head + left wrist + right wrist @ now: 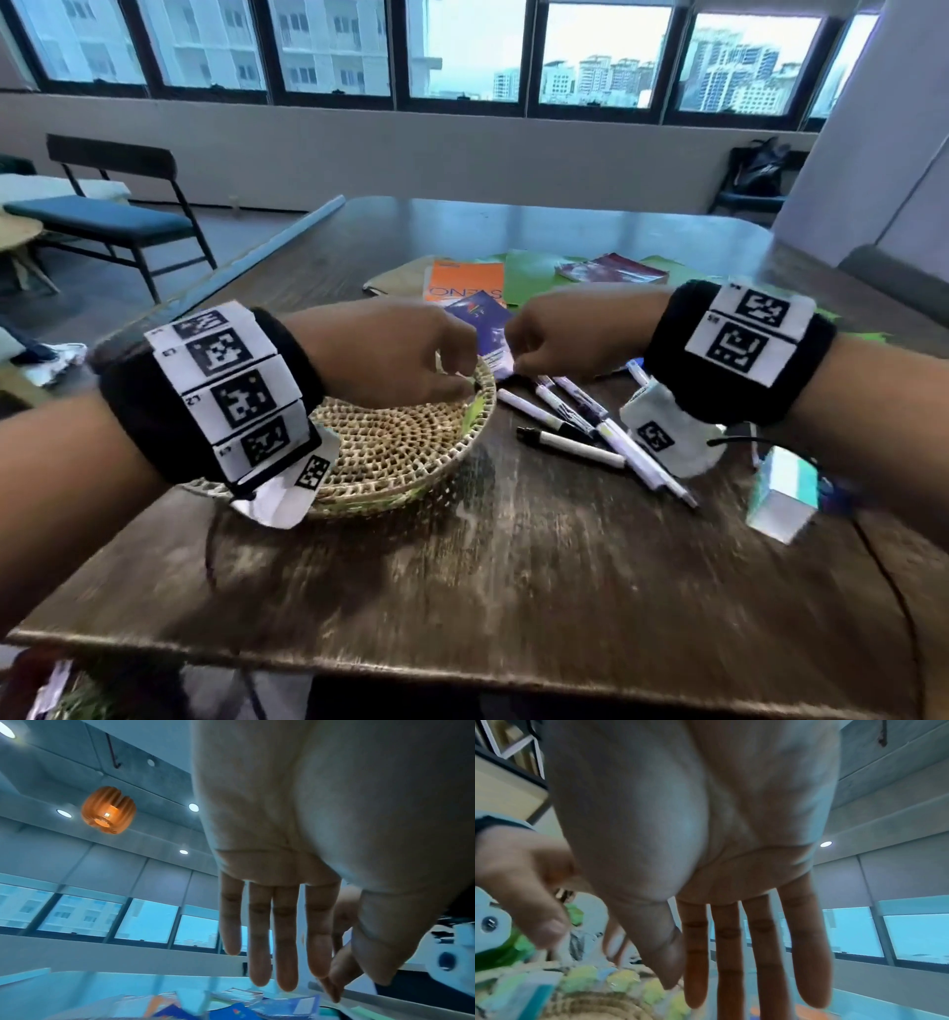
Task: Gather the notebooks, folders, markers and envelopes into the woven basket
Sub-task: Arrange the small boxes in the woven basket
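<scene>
Woven of pale cane, the basket [390, 452] sits near the front left of a dark wooden surface [513, 575] with almost nothing in it: only a sliver of something green shows against its far inner wall, and the open weave of its floor is otherwise bare. By that measure the gathering has barely begun.

Both hands hang over the far rim. The left hand [385, 349] hovers above the basket, and the left wrist view shows its fingers [285, 933] straight and slightly spread, holding nothing. The right hand [560, 334] is just beside it, over the gap between the basket and the stationery; the right wrist view shows its fingers [805, 953] likewise extended and empty.

Everything else still lies outside. A handful of white markers [580, 426] is scattered just to the right of the basket, one with a black cap lying nearest the viewer. A purple notebook [488, 329] rests against the far rim, partly hidden by the hands. Beyond it, an orange notebook [462, 280] lies on a tan envelope [398, 280], beside a green folder [534, 272] that carries a dark red notebook [611, 270].

What remains, then, appears to be nearly the whole job: markers, notebooks, folders and envelopes all await collection.
</scene>
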`<action>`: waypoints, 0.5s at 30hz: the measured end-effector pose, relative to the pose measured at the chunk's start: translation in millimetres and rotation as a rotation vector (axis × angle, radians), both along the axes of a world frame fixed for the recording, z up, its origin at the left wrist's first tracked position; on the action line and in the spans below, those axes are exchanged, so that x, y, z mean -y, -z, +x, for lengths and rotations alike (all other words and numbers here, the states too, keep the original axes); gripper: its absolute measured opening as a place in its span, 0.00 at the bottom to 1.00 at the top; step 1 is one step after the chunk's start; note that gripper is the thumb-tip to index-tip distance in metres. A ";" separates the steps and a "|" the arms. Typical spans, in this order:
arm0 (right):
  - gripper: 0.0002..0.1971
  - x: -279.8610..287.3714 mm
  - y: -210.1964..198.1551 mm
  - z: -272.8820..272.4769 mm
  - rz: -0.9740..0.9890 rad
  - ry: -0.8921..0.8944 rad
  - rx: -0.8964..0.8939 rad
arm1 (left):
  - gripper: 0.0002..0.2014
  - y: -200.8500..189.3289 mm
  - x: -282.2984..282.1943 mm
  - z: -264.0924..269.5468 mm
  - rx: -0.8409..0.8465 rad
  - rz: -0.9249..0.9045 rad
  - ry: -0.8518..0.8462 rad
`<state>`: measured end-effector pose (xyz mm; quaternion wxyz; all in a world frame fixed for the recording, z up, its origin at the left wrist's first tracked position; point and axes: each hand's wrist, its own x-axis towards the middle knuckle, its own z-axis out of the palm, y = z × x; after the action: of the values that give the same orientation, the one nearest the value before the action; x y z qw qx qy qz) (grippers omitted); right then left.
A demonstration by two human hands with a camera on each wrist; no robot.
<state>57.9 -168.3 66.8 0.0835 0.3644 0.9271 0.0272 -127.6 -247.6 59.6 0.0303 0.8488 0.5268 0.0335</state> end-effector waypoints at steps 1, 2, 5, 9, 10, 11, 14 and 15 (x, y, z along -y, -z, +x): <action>0.07 -8.4 0.4 16.1 0.002 0.047 0.037 | 0.11 -1.5 -4.0 16.7 -0.012 0.009 0.030; 0.06 -16.8 2.6 34.2 0.002 0.106 0.090 | 0.11 -1.9 -10.1 35.8 -0.035 0.014 0.059; 0.11 -40.5 19.7 84.3 -0.033 0.267 0.259 | 0.10 0.7 -28.2 92.1 -0.121 -0.002 0.151; 0.20 -50.5 45.8 130.6 -0.088 0.390 0.313 | 0.13 14.3 -59.3 161.8 -0.284 -0.021 0.183; 0.22 -50.3 50.6 136.4 -0.097 0.408 0.293 | 0.15 17.2 -66.7 174.8 -0.324 -0.015 0.184; 0.24 -51.0 54.4 139.6 -0.097 0.415 0.264 | 0.15 20.3 -74.0 185.1 -0.344 -0.009 0.184; 0.28 -50.1 61.1 140.9 -0.108 0.406 0.154 | 0.17 30.5 -97.9 205.7 -0.345 -0.006 0.170; 0.28 -50.6 64.1 141.2 -0.116 0.400 0.120 | 0.18 36.8 -106.3 209.1 -0.357 -0.021 0.148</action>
<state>199.2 -117.6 2.7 0.1629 0.5334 0.8298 -0.0214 81.4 -141.2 22.9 -0.0525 0.8773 0.4604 -0.1254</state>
